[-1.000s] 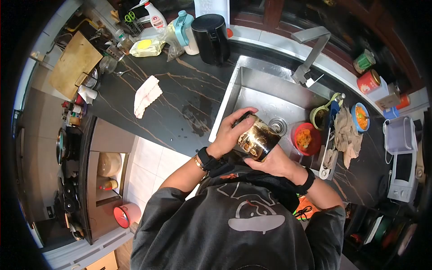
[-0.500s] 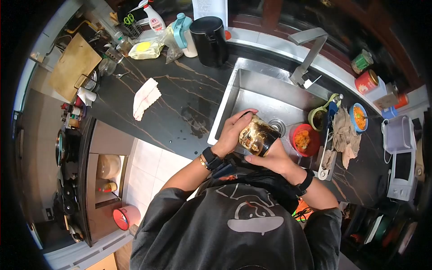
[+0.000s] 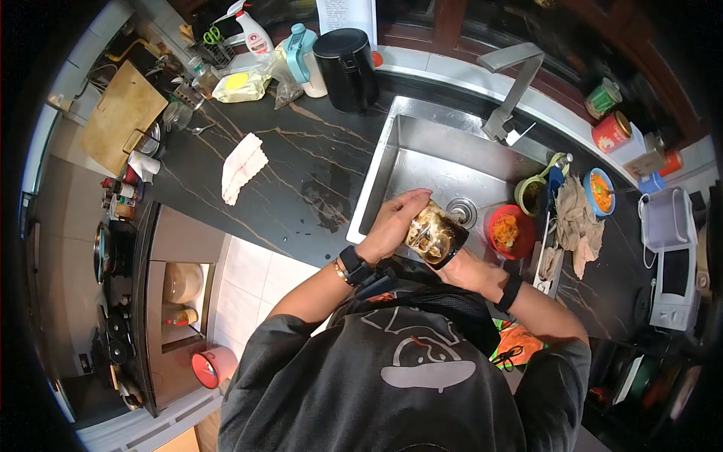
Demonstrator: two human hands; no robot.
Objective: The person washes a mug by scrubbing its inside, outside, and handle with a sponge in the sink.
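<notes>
Before you, the container (image 3: 435, 230) is at the near edge of the sink (image 3: 444, 166) set into the tabletop (image 3: 290, 226). Behind the sink stands the faucet (image 3: 520, 96); inside, toward your right, sits a bowl (image 3: 528, 235). To your left lies a cloth (image 3: 245, 169), a kettle (image 3: 345, 74) farther back.

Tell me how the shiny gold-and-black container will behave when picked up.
The container is probably slippery, given its glossy surface. Its rounded sides suggest it could roll if laid down. It seems stiff: no denting shows beside the left hand.

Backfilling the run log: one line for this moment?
left hand: holding gold-and-black container; right hand: at its dark end; red bowl: in sink
</notes>
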